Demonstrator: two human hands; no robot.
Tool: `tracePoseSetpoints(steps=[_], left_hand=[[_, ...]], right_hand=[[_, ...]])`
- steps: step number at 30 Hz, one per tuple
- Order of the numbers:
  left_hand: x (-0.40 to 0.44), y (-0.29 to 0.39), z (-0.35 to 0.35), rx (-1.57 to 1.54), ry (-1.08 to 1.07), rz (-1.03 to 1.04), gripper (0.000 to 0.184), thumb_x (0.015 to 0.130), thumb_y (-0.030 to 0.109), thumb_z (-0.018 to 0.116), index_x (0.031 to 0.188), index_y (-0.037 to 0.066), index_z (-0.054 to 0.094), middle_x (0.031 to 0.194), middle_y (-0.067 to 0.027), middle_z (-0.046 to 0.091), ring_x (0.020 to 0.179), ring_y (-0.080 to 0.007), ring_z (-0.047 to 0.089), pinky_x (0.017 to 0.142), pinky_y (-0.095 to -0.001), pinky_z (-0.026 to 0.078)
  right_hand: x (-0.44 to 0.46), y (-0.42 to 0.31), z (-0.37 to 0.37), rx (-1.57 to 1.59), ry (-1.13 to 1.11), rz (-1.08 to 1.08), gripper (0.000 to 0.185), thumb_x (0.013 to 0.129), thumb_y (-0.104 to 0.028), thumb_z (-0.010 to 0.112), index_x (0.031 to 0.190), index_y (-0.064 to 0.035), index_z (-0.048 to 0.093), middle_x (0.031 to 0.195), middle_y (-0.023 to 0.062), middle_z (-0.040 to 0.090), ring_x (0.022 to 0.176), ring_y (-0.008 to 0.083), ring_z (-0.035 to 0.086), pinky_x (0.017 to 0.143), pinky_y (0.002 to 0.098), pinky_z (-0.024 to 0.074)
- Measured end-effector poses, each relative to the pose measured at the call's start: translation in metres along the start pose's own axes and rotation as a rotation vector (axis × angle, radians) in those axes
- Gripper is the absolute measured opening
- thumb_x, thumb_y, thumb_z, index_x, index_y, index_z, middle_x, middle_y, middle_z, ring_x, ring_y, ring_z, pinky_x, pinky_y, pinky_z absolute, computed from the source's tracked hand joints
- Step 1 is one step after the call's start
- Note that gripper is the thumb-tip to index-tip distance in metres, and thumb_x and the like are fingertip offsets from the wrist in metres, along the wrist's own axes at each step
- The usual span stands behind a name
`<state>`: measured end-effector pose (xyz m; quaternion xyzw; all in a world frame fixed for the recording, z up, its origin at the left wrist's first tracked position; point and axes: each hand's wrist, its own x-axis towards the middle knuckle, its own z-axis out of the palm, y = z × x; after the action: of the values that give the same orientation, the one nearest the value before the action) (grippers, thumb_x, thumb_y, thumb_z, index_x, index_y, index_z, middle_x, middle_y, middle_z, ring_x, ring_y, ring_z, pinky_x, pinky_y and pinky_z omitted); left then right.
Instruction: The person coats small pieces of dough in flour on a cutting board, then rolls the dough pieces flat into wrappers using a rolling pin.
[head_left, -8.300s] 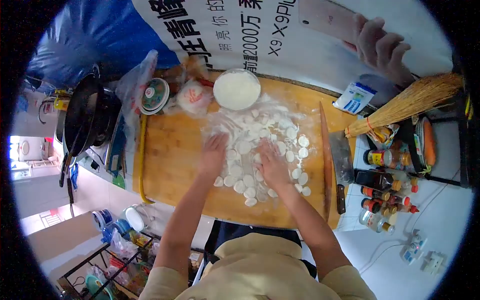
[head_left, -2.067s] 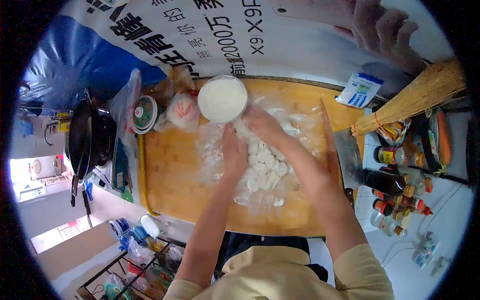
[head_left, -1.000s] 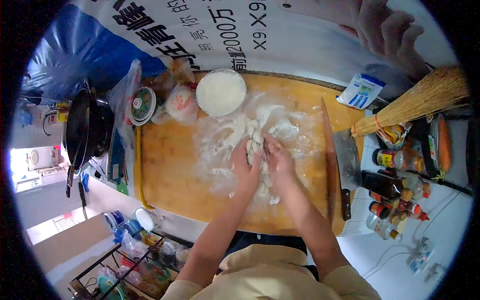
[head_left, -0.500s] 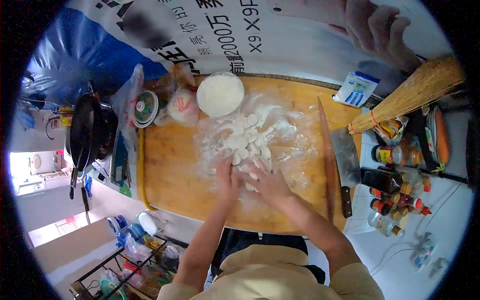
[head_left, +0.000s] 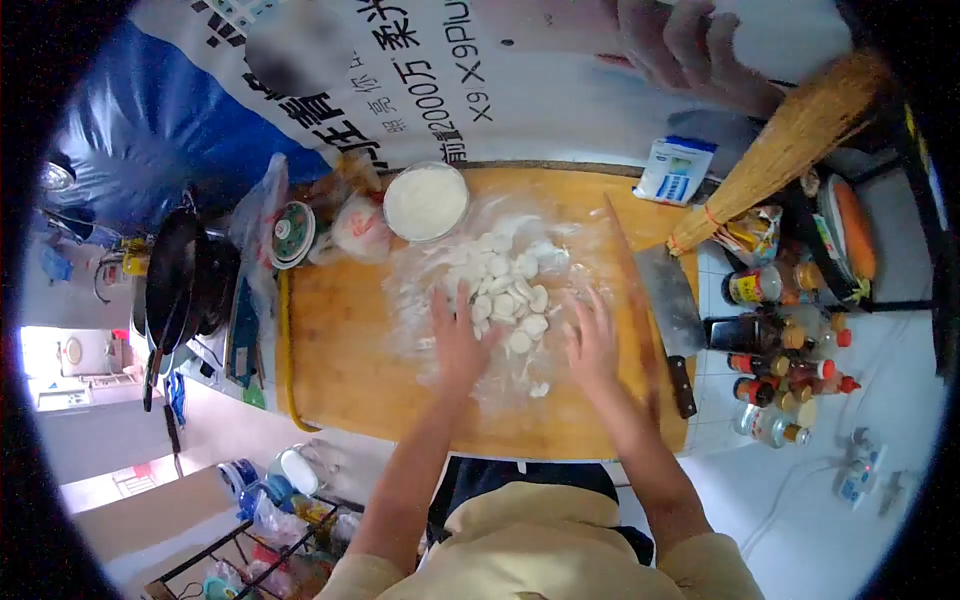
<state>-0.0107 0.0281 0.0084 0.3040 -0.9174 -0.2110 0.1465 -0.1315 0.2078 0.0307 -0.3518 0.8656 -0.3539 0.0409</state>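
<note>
Several small white dough pieces (head_left: 508, 292) lie in a loose heap on the floured wooden board (head_left: 350, 330). At the heap's left side is my left hand (head_left: 462, 340), fingers apart and touching or just over its edge. My right hand (head_left: 591, 342) is a little to the right of the heap, fingers spread over the flour, holding nothing. White flour (head_left: 425, 300) is smeared around the dough. Behind the heap stands a round bowl of white flour (head_left: 426, 201).
A cleaver (head_left: 670, 303) and a long rolling pin (head_left: 632, 290) lie at the right. Beyond them are bottles (head_left: 755, 333), a straw broom (head_left: 780, 150) and a white-blue packet (head_left: 676, 170). Pans (head_left: 175, 280), a lidded bowl (head_left: 293, 235) and a plastic bag (head_left: 361, 229) stand left.
My hands were together at the near side of the dough and have moved apart to either side. The pieces, scattered widely at first, now lie gathered in a heap.
</note>
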Motion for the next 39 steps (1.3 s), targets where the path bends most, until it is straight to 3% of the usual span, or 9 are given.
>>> tracePoseSetpoints(steps=[8, 13, 20, 23, 26, 29, 34, 37, 39], left_hand=[[0.038, 0.002, 0.036, -0.186, 0.18, -0.019, 0.079, 0.076, 0.025, 0.072, 0.142, 0.004, 0.033, 0.144, -0.0282, 0.029, 0.135, -0.0465, 0.023, 0.112, -0.0521, 0.021], [0.004, -0.008, 0.003, -0.117, -0.019, 0.166, 0.064, 0.077, 0.019, 0.068, 0.135, 0.004, 0.045, 0.142, -0.0274, 0.034, 0.134, -0.0425, 0.029, 0.111, -0.0504, 0.024], [-0.051, -0.047, -0.076, -0.067, -0.082, 0.265, 0.059, 0.076, 0.012, 0.064, 0.133, 0.014, 0.049, 0.142, -0.0202, 0.038, 0.134, -0.0374, 0.031, 0.112, -0.0497, 0.025], [-0.063, -0.058, -0.078, 0.051, -0.121, 0.433, 0.061, 0.081, 0.025, 0.067, 0.137, 0.018, 0.045, 0.145, -0.0215, 0.032, 0.136, -0.039, 0.029, 0.114, -0.0512, 0.018], [-0.075, -0.068, -0.079, 0.034, -0.091, 0.49, 0.051, 0.073, 0.014, 0.065, 0.124, 0.015, 0.056, 0.128, -0.0146, 0.051, 0.127, -0.029, 0.041, 0.114, -0.0509, 0.021], [-0.087, -0.104, -0.067, 0.112, -0.284, 0.474, 0.038, 0.072, 0.016, 0.067, 0.11, 0.014, 0.063, 0.111, -0.0085, 0.06, 0.114, -0.0263, 0.05, 0.111, -0.0493, 0.024], [-0.113, -0.119, -0.08, -0.099, -0.145, 0.36, 0.03, 0.067, 0.017, 0.072, 0.095, 0.012, 0.066, 0.093, -0.0055, 0.063, 0.101, -0.026, 0.055, 0.099, -0.0455, 0.033], [-0.122, -0.12, -0.085, -0.163, -0.12, 0.303, 0.028, 0.067, 0.017, 0.072, 0.094, 0.012, 0.066, 0.09, -0.0063, 0.063, 0.098, -0.0271, 0.055, 0.098, -0.0452, 0.033], [-0.124, -0.12, -0.09, -0.137, -0.103, 0.299, 0.027, 0.067, 0.017, 0.072, 0.093, 0.011, 0.065, 0.09, -0.0066, 0.063, 0.096, -0.0272, 0.056, 0.097, -0.0454, 0.033]], right_hand=[[-0.095, 0.034, -0.05, -0.271, 0.251, 0.339, 0.046, 0.084, -0.011, 0.061, 0.127, -0.0015, 0.048, 0.128, 0.0216, 0.046, 0.118, 0.0397, 0.044, 0.1, 0.0477, 0.0358], [-0.116, 0.046, -0.032, -0.336, 0.338, 0.455, 0.035, 0.085, -0.015, 0.061, 0.115, 0.0001, 0.052, 0.107, 0.0189, 0.053, 0.101, 0.0372, 0.05, 0.085, 0.0485, 0.041], [-0.138, 0.026, -0.017, -0.201, 0.299, 0.264, 0.031, 0.083, -0.018, 0.063, 0.109, -0.0023, 0.056, 0.099, 0.0161, 0.054, 0.097, 0.0351, 0.052, 0.083, 0.0464, 0.0417], [-0.146, 0.004, -0.008, 0.097, -0.025, 0.212, 0.033, 0.082, -0.02, 0.064, 0.11, -0.0034, 0.056, 0.099, 0.0164, 0.055, 0.098, 0.0353, 0.052, 0.085, 0.0447, 0.0418], [-0.152, -0.009, 0.008, 0.089, -0.262, -0.057, 0.038, 0.085, -0.027, 0.064, 0.114, -0.0032, 0.058, 0.105, 0.0174, 0.059, 0.099, 0.0355, 0.056, 0.086, 0.0403, 0.045], [-0.138, -0.013, 0.017, 0.188, -0.567, 0.115, 0.036, 0.089, -0.03, 0.06, 0.112, -0.0022, 0.061, 0.107, 0.0153, 0.063, 0.1, 0.0312, 0.06, 0.087, 0.0387, 0.0461], [-0.086, -0.015, 0.013, 0.985, -0.498, 0.76, 0.033, 0.093, -0.028, 0.056, 0.112, -0.0013, 0.063, 0.114, 0.0083, 0.064, 0.103, 0.0195, 0.061, 0.091, 0.0361, 0.0468], [-0.059, 0.007, 0.036, 1.248, -0.082, 0.593, 0.037, 0.093, -0.029, 0.056, 0.119, -0.0016, 0.06, 0.115, 0.009, 0.064, 0.105, 0.0203, 0.061, 0.092, 0.0361, 0.046], [-0.053, -0.003, 0.04, 1.293, -0.174, 0.604, 0.039, 0.093, -0.029, 0.056, 0.121, -0.002, 0.058, 0.115, 0.0093, 0.064, 0.106, 0.021, 0.06, 0.092, 0.037, 0.0457]])
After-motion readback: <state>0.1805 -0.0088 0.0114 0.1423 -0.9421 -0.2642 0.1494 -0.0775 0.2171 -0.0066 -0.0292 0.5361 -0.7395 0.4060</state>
